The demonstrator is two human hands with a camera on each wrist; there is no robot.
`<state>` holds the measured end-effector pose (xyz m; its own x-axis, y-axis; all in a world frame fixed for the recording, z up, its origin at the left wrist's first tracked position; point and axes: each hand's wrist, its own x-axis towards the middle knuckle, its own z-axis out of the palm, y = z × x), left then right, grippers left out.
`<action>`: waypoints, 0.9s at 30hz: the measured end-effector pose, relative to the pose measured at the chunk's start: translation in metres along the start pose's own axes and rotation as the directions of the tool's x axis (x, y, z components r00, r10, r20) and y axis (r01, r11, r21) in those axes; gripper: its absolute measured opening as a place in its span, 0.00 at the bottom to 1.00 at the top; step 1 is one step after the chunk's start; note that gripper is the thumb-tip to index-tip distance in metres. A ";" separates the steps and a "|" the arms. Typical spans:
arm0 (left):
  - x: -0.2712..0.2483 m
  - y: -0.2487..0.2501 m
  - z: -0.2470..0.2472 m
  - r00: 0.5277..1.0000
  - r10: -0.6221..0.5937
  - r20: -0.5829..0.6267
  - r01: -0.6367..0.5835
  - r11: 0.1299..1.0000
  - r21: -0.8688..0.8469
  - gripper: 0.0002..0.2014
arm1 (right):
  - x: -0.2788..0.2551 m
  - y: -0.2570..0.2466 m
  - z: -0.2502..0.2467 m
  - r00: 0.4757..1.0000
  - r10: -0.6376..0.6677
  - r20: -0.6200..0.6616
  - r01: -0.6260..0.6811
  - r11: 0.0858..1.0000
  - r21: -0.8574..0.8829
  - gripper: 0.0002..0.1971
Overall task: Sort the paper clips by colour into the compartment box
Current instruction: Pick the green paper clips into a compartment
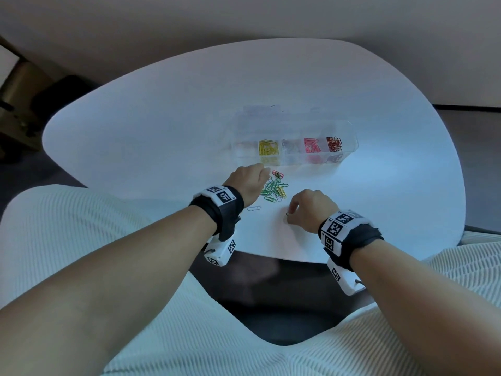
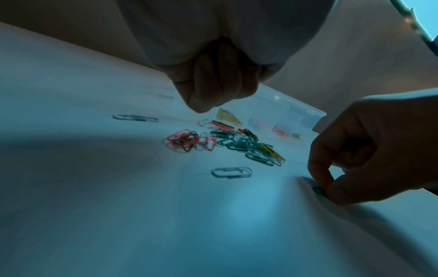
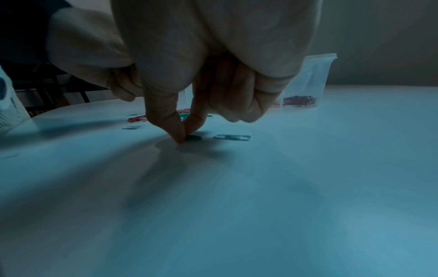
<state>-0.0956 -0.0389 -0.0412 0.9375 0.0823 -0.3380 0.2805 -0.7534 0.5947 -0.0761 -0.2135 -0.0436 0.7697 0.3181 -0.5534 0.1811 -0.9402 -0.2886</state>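
A clear compartment box (image 1: 294, 131) stands mid-table, with yellow clips (image 1: 268, 150), pink clips (image 1: 310, 146) and red clips (image 1: 334, 143) in separate cells. A loose pile of mostly green clips (image 1: 273, 187) lies in front of it, and pink ones (image 2: 189, 140) lie at the pile's left side. My left hand (image 1: 267, 172) hovers over the pile's left edge with fingers curled tight; no clip shows in it. Nearer the table's front edge, my right hand (image 1: 288, 215) pinches a dark green clip (image 3: 193, 137) between thumb and forefinger, low against the tabletop.
A silver clip (image 2: 231, 172) lies alone between the pile and my right hand, and another (image 2: 135, 118) lies further left. The white table (image 1: 162, 118) has a curved front edge close to my wrists. My lap in white ribbed fabric is below it.
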 end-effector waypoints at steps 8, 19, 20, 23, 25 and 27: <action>-0.003 0.006 0.003 0.996 0.022 0.084 -0.030 0.995 0.096 0.13 | -0.001 -0.001 -0.006 0.999 0.002 -0.042 -0.005 0.997 -0.076 0.09; -0.006 0.006 0.005 0.985 0.061 0.164 -0.119 0.921 0.371 0.11 | 0.000 -0.005 0.002 0.999 0.045 0.007 -0.043 0.984 -0.171 0.17; -0.005 0.005 0.005 0.984 0.073 0.160 -0.133 0.904 0.406 0.11 | -0.001 -0.004 0.001 0.998 0.050 0.022 -0.046 0.985 -0.164 0.17; -0.005 0.005 0.006 0.983 0.055 0.173 -0.133 0.868 0.478 0.10 | 0.000 -0.002 -0.005 0.994 0.054 0.095 -0.068 0.987 0.146 0.13; -0.004 0.005 0.007 0.982 0.038 0.183 -0.125 0.859 0.497 0.09 | -0.001 0.000 -0.012 0.984 0.072 0.163 -0.154 0.802 0.577 0.11; -0.003 0.006 0.009 0.982 0.044 0.184 -0.135 0.847 0.515 0.09 | -0.002 0.002 -0.017 0.973 0.075 0.218 -0.226 0.498 0.837 0.12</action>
<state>-0.0990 -0.0495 -0.0432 0.8950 -0.0725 -0.4401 0.0054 -0.9849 0.1732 -0.0667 -0.2181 -0.0304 0.6289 0.2658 -0.7306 -0.5965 -0.4378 -0.6727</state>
